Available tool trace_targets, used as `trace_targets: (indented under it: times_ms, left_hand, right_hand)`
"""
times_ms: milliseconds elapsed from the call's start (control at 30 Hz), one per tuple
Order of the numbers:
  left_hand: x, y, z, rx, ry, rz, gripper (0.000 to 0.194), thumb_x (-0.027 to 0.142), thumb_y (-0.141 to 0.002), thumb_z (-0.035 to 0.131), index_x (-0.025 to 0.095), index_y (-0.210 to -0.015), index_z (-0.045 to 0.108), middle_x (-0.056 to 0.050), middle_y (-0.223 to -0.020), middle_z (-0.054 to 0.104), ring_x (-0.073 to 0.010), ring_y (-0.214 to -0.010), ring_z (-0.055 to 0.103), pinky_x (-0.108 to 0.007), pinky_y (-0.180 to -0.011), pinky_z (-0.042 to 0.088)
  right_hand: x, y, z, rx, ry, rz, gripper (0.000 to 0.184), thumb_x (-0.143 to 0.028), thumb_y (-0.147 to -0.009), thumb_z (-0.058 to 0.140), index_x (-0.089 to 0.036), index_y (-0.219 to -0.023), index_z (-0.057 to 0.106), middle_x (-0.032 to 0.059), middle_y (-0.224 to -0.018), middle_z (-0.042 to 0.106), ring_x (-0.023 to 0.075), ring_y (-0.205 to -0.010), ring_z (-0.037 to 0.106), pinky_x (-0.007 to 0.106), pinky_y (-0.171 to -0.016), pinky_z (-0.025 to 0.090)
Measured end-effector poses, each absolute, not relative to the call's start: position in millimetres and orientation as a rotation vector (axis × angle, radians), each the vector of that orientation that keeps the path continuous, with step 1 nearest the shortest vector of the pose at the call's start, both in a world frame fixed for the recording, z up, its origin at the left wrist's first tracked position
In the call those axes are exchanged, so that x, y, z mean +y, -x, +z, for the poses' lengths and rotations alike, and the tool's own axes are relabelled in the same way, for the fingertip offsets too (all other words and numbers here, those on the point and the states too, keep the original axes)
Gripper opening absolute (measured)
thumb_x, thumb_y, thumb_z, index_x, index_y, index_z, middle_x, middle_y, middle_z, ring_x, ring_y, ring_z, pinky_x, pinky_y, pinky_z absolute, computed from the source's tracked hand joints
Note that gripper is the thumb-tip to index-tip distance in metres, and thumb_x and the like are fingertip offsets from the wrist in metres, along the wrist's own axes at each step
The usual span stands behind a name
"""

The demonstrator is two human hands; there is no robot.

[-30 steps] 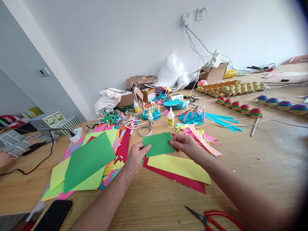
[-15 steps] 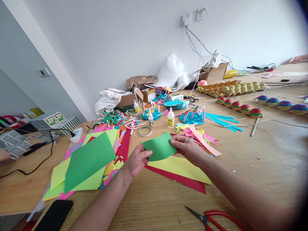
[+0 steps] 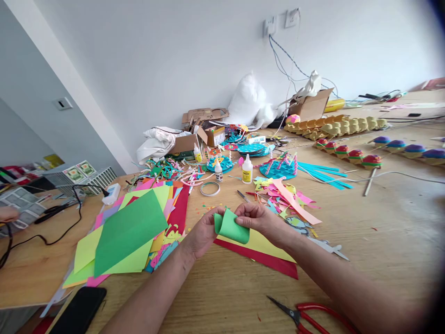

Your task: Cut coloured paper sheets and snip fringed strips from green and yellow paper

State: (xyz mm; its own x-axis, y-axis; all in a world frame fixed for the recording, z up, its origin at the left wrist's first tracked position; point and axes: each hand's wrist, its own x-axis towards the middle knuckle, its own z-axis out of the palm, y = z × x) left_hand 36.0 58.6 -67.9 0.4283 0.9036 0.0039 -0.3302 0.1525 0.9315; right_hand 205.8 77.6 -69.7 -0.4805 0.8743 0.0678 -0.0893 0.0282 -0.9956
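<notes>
A small piece of green paper (image 3: 233,228) is bent over on itself between my two hands. My left hand (image 3: 205,232) grips its left side, the fingertips partly hidden behind the paper. My right hand (image 3: 262,221) pinches the folded-over edge, thumb in front. Below the hands, yellow paper (image 3: 269,245) lies over red paper (image 3: 259,260) on the table. To my left is a stack of coloured sheets topped by a large green sheet (image 3: 132,234). Scissors with red handles (image 3: 299,315) lie near the front edge, blades partly open.
Two glue bottles (image 3: 247,170) and a tape roll (image 3: 210,189) stand beyond my hands. Paper scraps (image 3: 278,195) and blue strips (image 3: 323,172) lie to the right. A phone (image 3: 78,311) rests at front left. Another person's hand (image 3: 9,214) shows at the far left.
The green paper was nearly flat and is now curled over, its right edge brought toward the left. My hands have come closer together and slightly lower.
</notes>
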Motion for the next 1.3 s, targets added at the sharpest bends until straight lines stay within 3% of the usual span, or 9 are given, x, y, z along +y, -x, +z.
trace_targets:
  times_ms: [100, 267, 433, 567, 667, 767, 1167, 1300]
  left_hand:
    - [59, -37, -71, 0.698, -1.041, 0.979, 0.034, 0.027, -0.062, 0.071, 0.021, -0.092, 0.056, 0.002, -0.079, 0.059, -0.0098, -0.067, 0.052, -0.020, -0.063, 0.039]
    - [58, -37, -76, 0.738, -0.976, 0.994, 0.025, 0.021, -0.064, 0.069, 0.021, -0.085, 0.054, 0.005, -0.070, 0.054, -0.0065, -0.058, 0.049, -0.016, -0.053, 0.039]
    - [59, -40, -81, 0.732, -0.834, 1.086, 0.021, 0.030, -0.067, 0.067, 0.017, -0.081, 0.058, 0.001, -0.073, 0.060, -0.0104, -0.065, 0.055, -0.025, -0.065, 0.046]
    - [59, -41, -80, 0.671, -0.770, 1.076, 0.034, 0.046, -0.076, 0.054, 0.014, -0.086, 0.060, -0.005, -0.081, 0.063, -0.0161, -0.077, 0.059, -0.031, -0.073, 0.047]
    - [57, -43, -77, 0.671, -0.896, 1.060, 0.027, 0.036, -0.073, 0.061, 0.015, -0.090, 0.060, -0.004, -0.089, 0.063, -0.0160, -0.083, 0.059, -0.030, -0.077, 0.046]
    - [54, -46, -75, 0.732, -1.008, 1.093, 0.025, 0.025, -0.069, 0.066, 0.017, -0.091, 0.060, -0.002, -0.089, 0.063, -0.0151, -0.084, 0.059, -0.029, -0.078, 0.046]
    - [51, -53, -79, 0.819, -1.046, 1.229, 0.021, 0.023, -0.071, 0.063, 0.016, -0.091, 0.064, -0.002, -0.084, 0.066, -0.0153, -0.080, 0.060, -0.028, -0.074, 0.048]
    - [50, -54, -77, 0.779, -1.036, 1.276, 0.021, 0.023, -0.073, 0.060, 0.015, -0.093, 0.063, -0.004, -0.089, 0.066, -0.0172, -0.086, 0.059, -0.030, -0.079, 0.046]
  right_hand:
    - [78, -203, -71, -1.619, 0.844, 1.433, 0.035, -0.050, -0.061, 0.065, -0.018, -0.065, 0.054, -0.0043, -0.056, 0.051, 0.0087, -0.050, 0.045, 0.021, -0.046, 0.035]
    - [76, -202, -70, -1.779, 0.932, 1.124, 0.021, -0.038, -0.069, 0.059, -0.019, -0.064, 0.053, -0.0035, -0.055, 0.050, 0.0100, -0.051, 0.044, 0.022, -0.046, 0.034]
    - [74, -205, -65, -1.909, 1.029, 0.775, 0.008, -0.026, -0.073, 0.054, -0.020, -0.068, 0.057, -0.0007, -0.059, 0.057, 0.0131, -0.055, 0.050, 0.024, -0.051, 0.037]
    - [74, -209, -67, -1.986, 1.072, 0.548, 0.008, -0.025, -0.075, 0.053, -0.021, -0.072, 0.059, 0.0033, -0.067, 0.062, 0.0169, -0.062, 0.054, 0.027, -0.056, 0.037]
    - [73, -210, -69, -2.042, 1.071, 0.443, 0.009, -0.026, -0.076, 0.052, -0.021, -0.075, 0.059, 0.0052, -0.072, 0.064, 0.0184, -0.067, 0.056, 0.028, -0.060, 0.038]
    - [72, -209, -69, -2.072, 1.067, 0.388, 0.009, -0.025, -0.078, 0.051, -0.020, -0.076, 0.058, 0.0052, -0.074, 0.064, 0.0176, -0.068, 0.057, 0.027, -0.060, 0.039]
    - [70, -207, -65, -1.923, 1.045, 0.484, 0.001, -0.021, -0.074, 0.056, -0.020, -0.074, 0.055, 0.0026, -0.071, 0.059, 0.0160, -0.065, 0.053, 0.027, -0.059, 0.039]
    - [75, -207, -66, -1.754, 1.043, 0.626, 0.016, -0.026, -0.070, 0.060, -0.020, -0.083, 0.052, 0.0039, -0.081, 0.055, 0.0168, -0.071, 0.050, 0.028, -0.060, 0.041]
